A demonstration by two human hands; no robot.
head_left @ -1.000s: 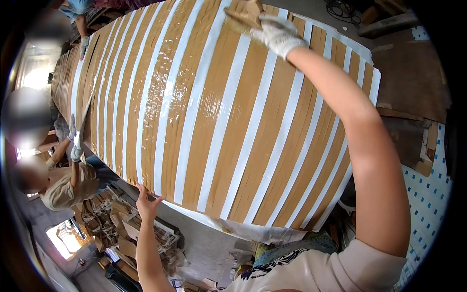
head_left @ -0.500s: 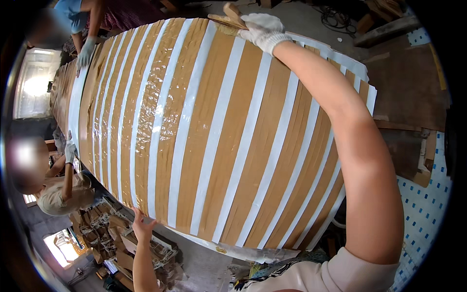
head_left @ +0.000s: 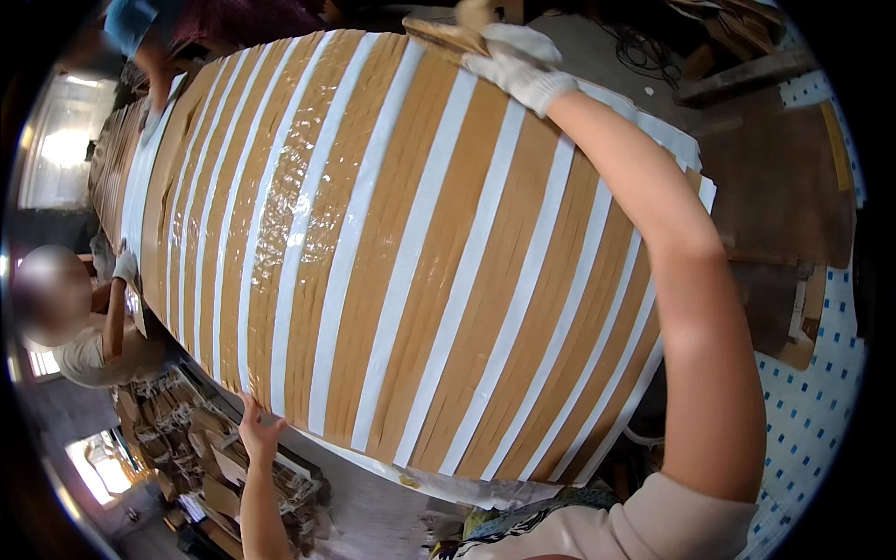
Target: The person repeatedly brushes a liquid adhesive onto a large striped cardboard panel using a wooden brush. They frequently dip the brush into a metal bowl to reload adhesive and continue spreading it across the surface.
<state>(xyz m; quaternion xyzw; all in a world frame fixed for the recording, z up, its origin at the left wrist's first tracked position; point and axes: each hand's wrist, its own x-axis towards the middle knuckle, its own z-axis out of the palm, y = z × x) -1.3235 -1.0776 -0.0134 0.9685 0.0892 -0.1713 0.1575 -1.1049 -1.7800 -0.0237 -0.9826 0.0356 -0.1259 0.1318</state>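
A wide stack covered with alternating brown strips and white bands [head_left: 401, 252] spreads before me, its brown surface wet and glossy left of the middle. At its far edge my right hand [head_left: 523, 75], in a white knit glove, is closed on a wooden brush [head_left: 446, 35]. The brush lies low against the far edge, its bristles mostly hidden. My left hand [head_left: 259, 431] is bare and touches the near left edge, thumb spread from the fingers; some of its fingers are hidden.
Two co-workers at the left rest gloved hands [head_left: 124, 265] on a neighbouring pale sheet [head_left: 140, 201]. Below left lies a heap of brown scraps [head_left: 187, 420]. A brown board [head_left: 775, 177] stands at the right, near blue-dotted flooring [head_left: 803, 420]. Black cable [head_left: 644, 51] lies coiled beyond the far edge.
My right hand has shifted slightly right and the brush has tilted with it, blurring its handle. The left hand stays at the near edge. The whole view has moved a little.
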